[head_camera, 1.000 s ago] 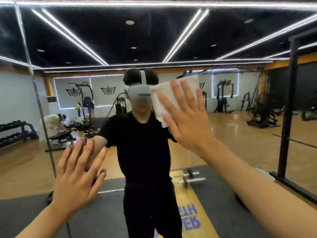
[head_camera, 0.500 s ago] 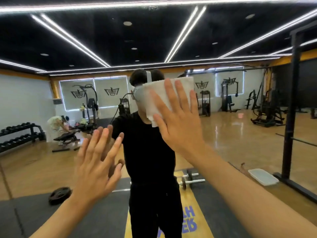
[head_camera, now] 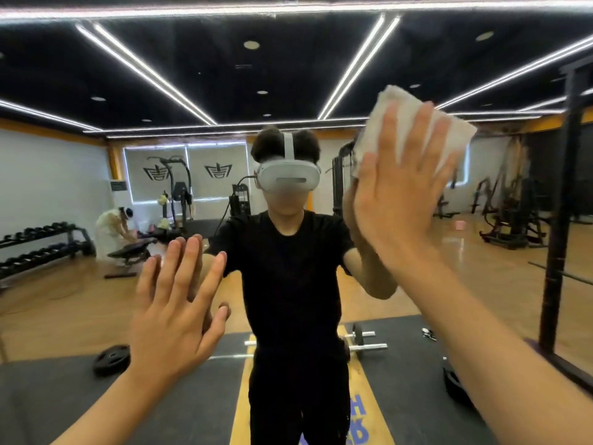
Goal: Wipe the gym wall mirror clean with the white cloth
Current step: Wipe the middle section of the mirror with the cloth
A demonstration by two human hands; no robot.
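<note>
Step in hand: wiping pass, upper-right zone of the gym wall mirror (head_camera: pixel 96 187). The right hand (head_camera: pixel 396 200) presses the white cloth (head_camera: pixel 449 136) flat against the glass, approx. level with the reflected headset and above shoulder height.

Fingers, right: spread wide and straight, laid over the cloth; no pinch or fist, the cloth is held by palm pressure only. Cloth is folded to a pad; its top and right edges stick out past the fingertips (head_camera: pixel 420 110), its lower part is hidden under the palm.

Left hand (head_camera: pixel 173 319): empty, fingers wide and extended, palm toward the glass, lower left, well apart from the cloth. It meets its own reflection, so prob. bracing on the mirror; contact can't be confirmed.

Progress: can't tell how much glass is done; no streaks or smears visible, so judged mid-task.

Next move (est.): sweep the pad sideways or down w/ even pressure, overlapping strokes. Req.: keep palm flat so the cloth doesn't slip out, since nothing grips it. Risk: left palm may leave prints; that spot needs a pass too.
</note>
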